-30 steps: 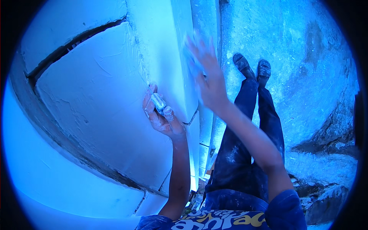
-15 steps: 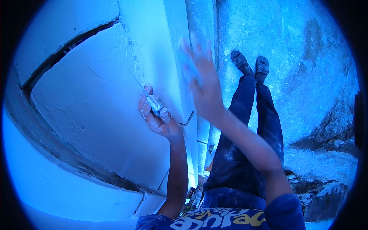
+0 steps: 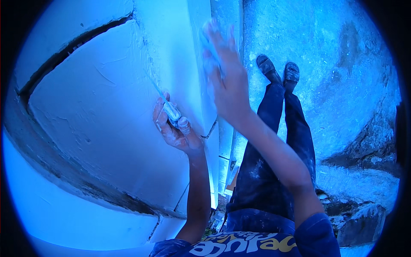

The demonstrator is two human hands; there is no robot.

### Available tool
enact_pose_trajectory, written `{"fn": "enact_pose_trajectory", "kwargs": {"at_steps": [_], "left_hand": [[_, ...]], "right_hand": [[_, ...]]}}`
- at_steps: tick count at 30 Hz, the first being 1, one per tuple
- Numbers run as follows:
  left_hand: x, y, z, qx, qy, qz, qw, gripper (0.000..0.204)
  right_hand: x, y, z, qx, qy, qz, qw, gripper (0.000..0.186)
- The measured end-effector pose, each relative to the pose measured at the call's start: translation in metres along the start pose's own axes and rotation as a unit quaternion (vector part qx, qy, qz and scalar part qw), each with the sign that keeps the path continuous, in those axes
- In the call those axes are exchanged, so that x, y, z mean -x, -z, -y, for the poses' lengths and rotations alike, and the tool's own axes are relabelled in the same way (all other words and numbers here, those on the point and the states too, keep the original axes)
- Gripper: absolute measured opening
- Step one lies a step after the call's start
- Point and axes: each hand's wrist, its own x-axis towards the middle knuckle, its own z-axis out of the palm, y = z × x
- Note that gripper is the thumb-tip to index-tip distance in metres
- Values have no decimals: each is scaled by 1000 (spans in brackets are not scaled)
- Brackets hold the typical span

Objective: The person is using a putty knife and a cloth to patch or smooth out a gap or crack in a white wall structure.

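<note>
My left hand (image 3: 173, 132), smeared with white, is closed around the pale, putty-smeared handle of a scraper (image 3: 172, 112). Its thin blade, seen nearly edge-on, points up and left in front of the white wall (image 3: 107, 107). Farther up and to the right, my right hand (image 3: 229, 81) is raised beside the wall's edge. Its fingers reach upward and are partly blurred. Along their inner side, between thumb and fingers, lies a thin pale flat piece (image 3: 211, 48) whose kind I cannot make out. Whether it touches the wall is unclear.
A dark open gap (image 3: 77, 47) cuts across the wall at upper left, and a rough grey ledge (image 3: 81, 180) curves below. My sandalled feet (image 3: 278, 68) rest on the stained, pale-spattered floor (image 3: 334, 115). Dark broken rubble (image 3: 359, 214) lies at lower right.
My right hand has moved slightly upward along the wall's edge with the thin pale piece. The left hand has barely shifted; the scraper's blade shows a little more clearly.
</note>
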Motion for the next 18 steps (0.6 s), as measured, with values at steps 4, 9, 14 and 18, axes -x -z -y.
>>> {"fn": "enact_pose_trajectory", "kwargs": {"at_steps": [4, 9, 14, 18], "left_hand": [[2, 1, 1, 13, 8, 10, 1000, 55], [0, -7, 0, 6, 10, 0, 1000, 58], [1, 6, 6, 18, 11, 0, 1000, 61], [0, -1, 2, 17, 9, 4, 1000, 59]], "right_hand": [[43, 9, 12, 65, 18, 63, 996, 56], [-11, 5, -18, 42, 29, 15, 999, 59], [52, -1, 15, 9, -10, 68, 998, 65], [0, 8, -12, 31, 56, 53, 997, 66]]}}
